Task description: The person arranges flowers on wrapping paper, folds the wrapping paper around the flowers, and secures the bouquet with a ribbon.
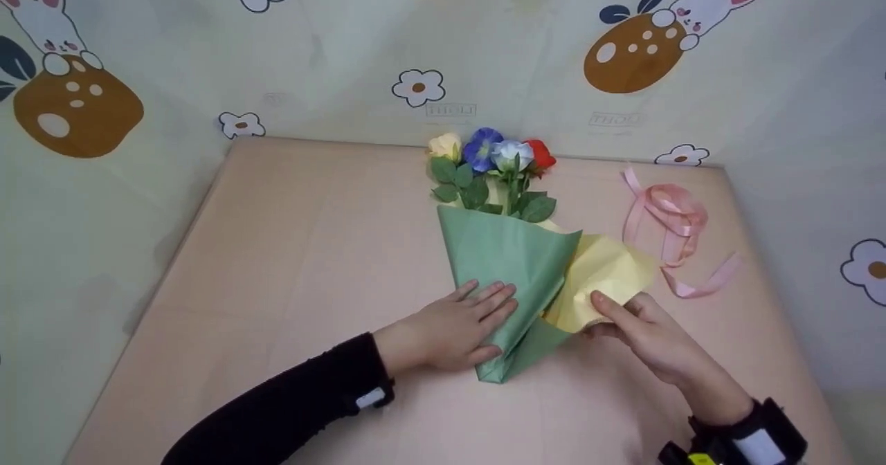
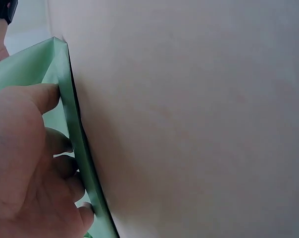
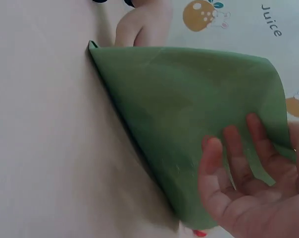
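Observation:
A bouquet wrapped in green paper (image 1: 502,264) lies in the middle of the table, its narrow folded end toward the near side. Artificial flowers (image 1: 511,155) in yellow, blue, pale blue and red show above the wrap, with green leaves (image 1: 474,192) below them. My left hand (image 1: 460,326) presses on the green front with its fingers spread. In my right hand (image 1: 651,330) the loose right flap of the wrapping paper (image 1: 606,275) is pinched, thumb on its yellow inner side. The right wrist view shows that hand's fingers (image 3: 233,148) against the flap's green outer side.
A loose pink ribbon (image 1: 682,219) lies curled on the table at the right, beyond the flap. The tabletop (image 1: 277,243) has a pale pinkish cover. Behind it hangs a cloth (image 1: 332,64) printed with rabbits, fruit and flowers.

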Available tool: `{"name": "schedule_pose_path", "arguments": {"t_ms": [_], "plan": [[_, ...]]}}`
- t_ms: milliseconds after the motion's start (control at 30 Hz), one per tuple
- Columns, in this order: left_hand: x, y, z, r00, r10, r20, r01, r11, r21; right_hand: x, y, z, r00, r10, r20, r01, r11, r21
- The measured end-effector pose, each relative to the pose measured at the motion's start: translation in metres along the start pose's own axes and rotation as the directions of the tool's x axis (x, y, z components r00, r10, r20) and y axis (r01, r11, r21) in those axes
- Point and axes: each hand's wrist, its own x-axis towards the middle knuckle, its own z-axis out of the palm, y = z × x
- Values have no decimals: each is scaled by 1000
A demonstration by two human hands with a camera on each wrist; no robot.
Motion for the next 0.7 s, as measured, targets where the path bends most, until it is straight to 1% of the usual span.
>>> {"name": "schedule_pose_path", "arguments": {"t_ms": [67, 133, 167, 200, 267, 333, 400, 467, 567, 600, 633, 667, 700], "plan": [[0, 0, 0, 1000, 1, -9, -1, 1000, 13, 5, 1, 10, 999, -42, 23, 43, 998, -46], [0, 0, -1, 1000, 0, -20, 0, 1000, 23, 9, 6, 18, 994, -94, 48, 99, 987, -125], [-1, 0, -1, 1000, 1, -24, 0, 1000, 24, 11, 9, 22, 990, -130, 58, 139, 973, -184], [-1, 0, -1, 1000, 2, -28, -1, 1000, 23, 13, 12, 25, 984, -166, 66, 177, 951, -253], [-2, -2, 0, 999, 4, -33, -3, 1000, 9, 17, 19, 31, 973, -226, 55, 228, 884, -409], [-3, -3, -2, 999, 2, -36, -2, 1000, -18, 20, 26, 37, 957, -290, 30, 256, 789, -559], [-7, -4, -4, 999, -4, -46, 2, 999, -38, 21, 31, 42, 943, -334, 6, 246, 682, -689], [-11, -5, -7, 998, -12, -58, 9, 999, -50, 21, 35, 46, 931, -366, -4, 225, 581, -782], [-19, -7, -11, 996, -14, -88, 9, 998, -62, 22, 40, 51, 911, -413, 13, 219, 456, -863], [-22, -8, -12, 995, -13, -103, 7, 998, -67, 23, 41, 52, 905, -425, 26, 225, 424, -878], [-24, -11, -12, 993, -15, -118, 5, 997, -82, 25, 42, 53, 901, -432, 40, 231, 400, -887], [-27, -13, -13, 991, -19, -133, 6, 995, -104, 26, 43, 54, 897, -438, 55, 240, 380, -893], [-29, -16, -15, 989, -27, -148, 8, 991, -133, 28, 44, 55, 894, -442, 71, 251, 366, -896]]}}
